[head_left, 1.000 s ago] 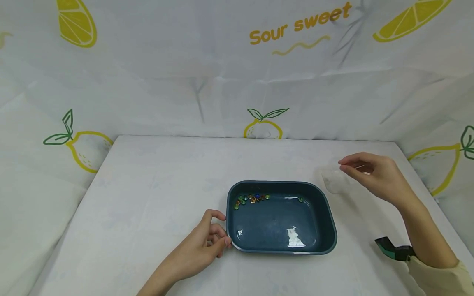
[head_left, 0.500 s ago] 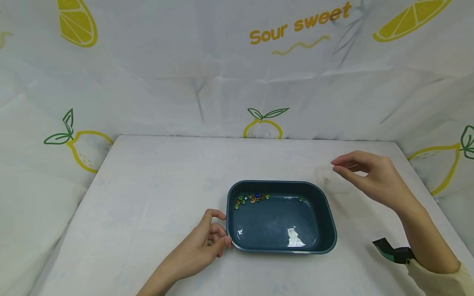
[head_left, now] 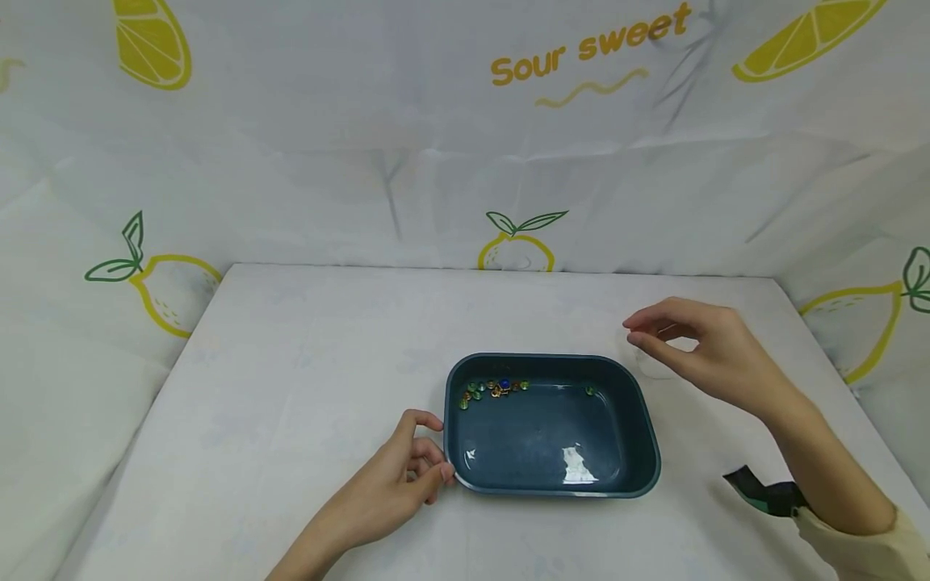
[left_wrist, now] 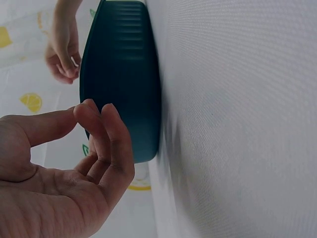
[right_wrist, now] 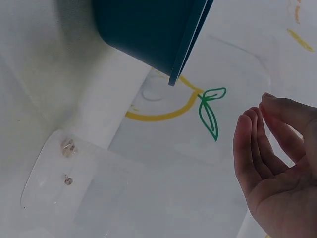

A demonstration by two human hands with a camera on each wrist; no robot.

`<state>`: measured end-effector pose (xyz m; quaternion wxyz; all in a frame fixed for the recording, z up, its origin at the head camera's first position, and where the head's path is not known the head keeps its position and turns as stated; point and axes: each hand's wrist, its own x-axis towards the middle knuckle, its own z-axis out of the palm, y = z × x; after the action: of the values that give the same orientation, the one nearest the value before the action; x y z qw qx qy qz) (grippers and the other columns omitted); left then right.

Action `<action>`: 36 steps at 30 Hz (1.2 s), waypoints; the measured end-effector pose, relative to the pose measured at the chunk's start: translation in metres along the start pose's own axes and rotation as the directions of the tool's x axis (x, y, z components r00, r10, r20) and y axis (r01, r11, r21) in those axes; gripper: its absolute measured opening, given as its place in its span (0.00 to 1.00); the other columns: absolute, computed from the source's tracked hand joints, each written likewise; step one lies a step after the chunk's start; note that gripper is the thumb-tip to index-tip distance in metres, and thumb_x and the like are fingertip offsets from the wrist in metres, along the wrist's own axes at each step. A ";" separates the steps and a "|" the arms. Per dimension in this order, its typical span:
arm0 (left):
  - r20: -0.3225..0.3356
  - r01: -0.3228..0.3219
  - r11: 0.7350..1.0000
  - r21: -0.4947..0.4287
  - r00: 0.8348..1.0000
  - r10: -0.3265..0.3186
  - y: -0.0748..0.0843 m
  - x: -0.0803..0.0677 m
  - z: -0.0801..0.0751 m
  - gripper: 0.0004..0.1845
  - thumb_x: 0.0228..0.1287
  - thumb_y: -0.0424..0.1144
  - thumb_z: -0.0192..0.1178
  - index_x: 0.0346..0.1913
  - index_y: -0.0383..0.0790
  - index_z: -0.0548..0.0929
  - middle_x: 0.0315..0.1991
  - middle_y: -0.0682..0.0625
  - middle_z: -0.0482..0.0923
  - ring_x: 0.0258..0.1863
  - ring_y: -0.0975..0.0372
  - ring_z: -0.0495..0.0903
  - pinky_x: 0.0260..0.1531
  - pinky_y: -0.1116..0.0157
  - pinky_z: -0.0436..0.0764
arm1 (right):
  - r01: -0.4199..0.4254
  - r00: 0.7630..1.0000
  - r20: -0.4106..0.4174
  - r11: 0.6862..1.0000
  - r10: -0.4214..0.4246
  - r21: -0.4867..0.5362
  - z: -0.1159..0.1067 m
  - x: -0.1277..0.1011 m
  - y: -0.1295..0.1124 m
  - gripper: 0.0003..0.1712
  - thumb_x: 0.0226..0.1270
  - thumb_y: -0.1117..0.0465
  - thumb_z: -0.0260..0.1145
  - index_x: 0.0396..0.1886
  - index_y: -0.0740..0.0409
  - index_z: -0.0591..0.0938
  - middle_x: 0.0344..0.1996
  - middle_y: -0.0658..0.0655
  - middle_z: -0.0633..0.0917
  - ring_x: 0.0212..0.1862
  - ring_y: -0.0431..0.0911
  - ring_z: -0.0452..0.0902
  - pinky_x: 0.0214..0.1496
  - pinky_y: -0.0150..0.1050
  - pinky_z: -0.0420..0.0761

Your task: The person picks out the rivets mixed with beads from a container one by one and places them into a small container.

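A dark teal plastic basin stands on the white table. Several green, amber and blue beads gather near its back left corner, while one green bead lies at the right. My left hand holds the basin's left side, thumb at the rim and fingers curled against the outer wall. My right hand hovers past the back right corner with thumb and fingertips drawn together; I cannot tell whether something small is between them. Below it is a clear plastic box with small pale beads in it.
White cloth with lemon prints hangs behind and beside the table. A black and green strap sticks out at my right wrist, above a cream sleeve.
My right hand has moved left, from over the clear box towards the basin's back right corner. The left hand and the basin have stayed in place.
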<state>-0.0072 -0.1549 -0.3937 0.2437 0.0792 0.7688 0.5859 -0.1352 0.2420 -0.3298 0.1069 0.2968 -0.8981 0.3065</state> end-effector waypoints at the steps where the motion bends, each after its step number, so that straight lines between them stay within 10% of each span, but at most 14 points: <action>1: -0.001 0.000 1.000 0.001 1.000 0.000 0.000 0.000 0.000 0.27 0.82 0.38 0.61 0.72 0.38 0.60 0.40 0.43 0.83 0.30 0.64 0.80 0.35 0.70 0.79 | 0.008 1.000 0.009 1.000 -0.008 0.004 0.001 0.001 -0.002 0.20 0.59 0.73 0.82 0.48 0.50 0.91 0.41 0.47 0.93 0.42 0.25 0.85 0.51 0.15 0.80; 36: 0.003 0.000 1.000 -0.005 1.000 0.000 -0.001 -0.001 0.000 0.27 0.82 0.38 0.60 0.72 0.39 0.60 0.40 0.43 0.83 0.31 0.64 0.80 0.36 0.70 0.79 | 0.184 0.956 0.202 0.971 -0.213 0.154 0.036 0.033 -0.044 0.19 0.62 0.71 0.81 0.49 0.47 0.90 0.39 0.38 0.91 0.40 0.30 0.85 0.46 0.30 0.89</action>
<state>-0.0065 -0.1558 -0.3939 0.2451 0.0794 0.7671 0.5875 -0.1354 0.1764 -0.3247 0.0185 0.4238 -0.8473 0.3195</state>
